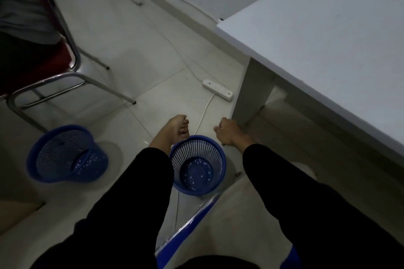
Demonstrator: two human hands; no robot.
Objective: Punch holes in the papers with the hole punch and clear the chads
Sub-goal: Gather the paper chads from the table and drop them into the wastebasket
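Observation:
Neither of my hands appears in the head view. I look down at the floor past my two legs in black trousers and my bare feet. A blue mesh wastebasket [223, 160] stands upright between my feet, with small white chads scattered on its bottom. A second blue mesh basket [32, 156] sits on the floor to the left, leaning, also with white chads inside. No hole punch and no papers are visible.
A white table [328, 35] fills the right side, its leg [251, 94] beside my right foot. A white power strip [217, 90] and cables lie on the tiled floor. A chrome chair with a red seat [50, 65] stands at the left, with a person sitting on it. A blue chair edge [196, 214] shows under me.

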